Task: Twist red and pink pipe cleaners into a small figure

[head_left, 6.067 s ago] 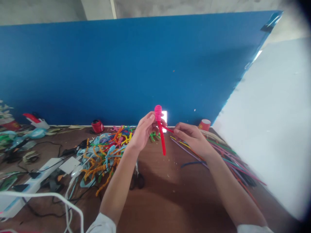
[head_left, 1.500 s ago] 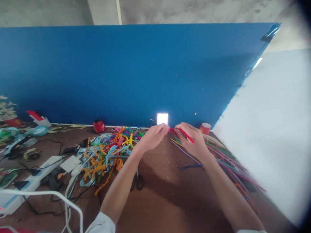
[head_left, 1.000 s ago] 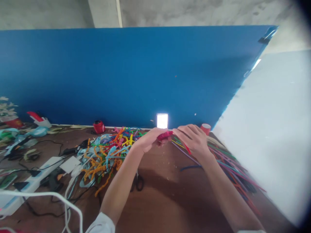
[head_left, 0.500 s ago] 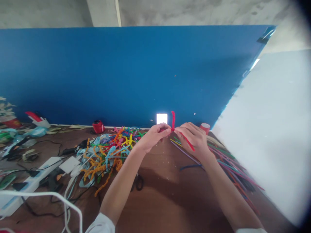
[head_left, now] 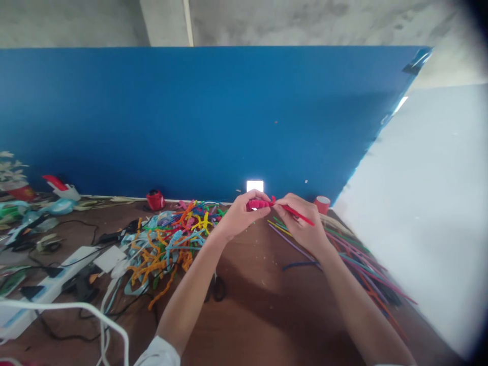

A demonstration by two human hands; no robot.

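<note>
Left hand (head_left: 242, 216) is clamped, thumb and fingers, on one pink coil (head_left: 259, 204), held level above the middle of the bench (head_left: 251, 325); just to its right, the right hand (head_left: 303, 223) pinches one red stem (head_left: 301, 216) that slants right and near. One short red tip (head_left: 273, 199) sticks up between them. Beyond the hands are one bright panel (head_left: 255, 186), one red cup (head_left: 322, 204) farther right and one small red container (head_left: 155, 200) left. One tangled pile (head_left: 168, 239) of coloured stems lies left, one bundle (head_left: 368, 267) of straight stems right, both too crowded to count. Nearer lie one pair of scissors (head_left: 214, 290) and, at left, one white power strip (head_left: 46, 290).
</note>
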